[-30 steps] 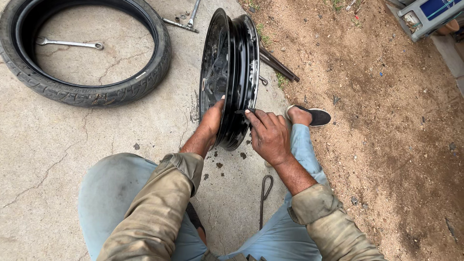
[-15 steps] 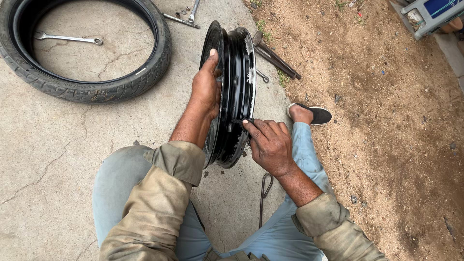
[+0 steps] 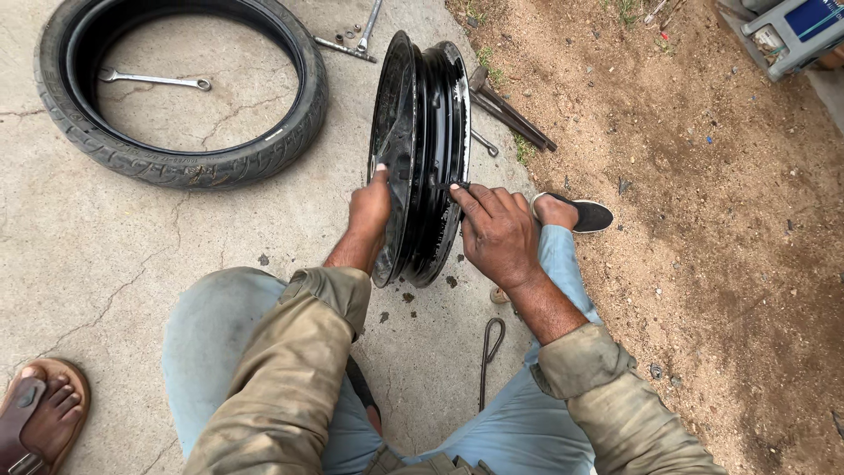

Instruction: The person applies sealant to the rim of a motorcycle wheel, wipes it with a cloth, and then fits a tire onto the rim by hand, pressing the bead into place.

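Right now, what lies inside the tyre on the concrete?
Inside the tyre lies one silver spanner on bare cracked concrete. Whatever sits under the tyre's rubber is covered.

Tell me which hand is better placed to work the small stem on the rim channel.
Probably the right hand: its fingertips already rest on the small part in the channel of the upright black wheel rim. The left hand grips the rim's near edge, apparently steadying it on the concrete.

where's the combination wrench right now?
In the head view, upper left: the wrench lies flat on the concrete inside the ring of the tyre, left of the upright black wheel rim that both hands hold.
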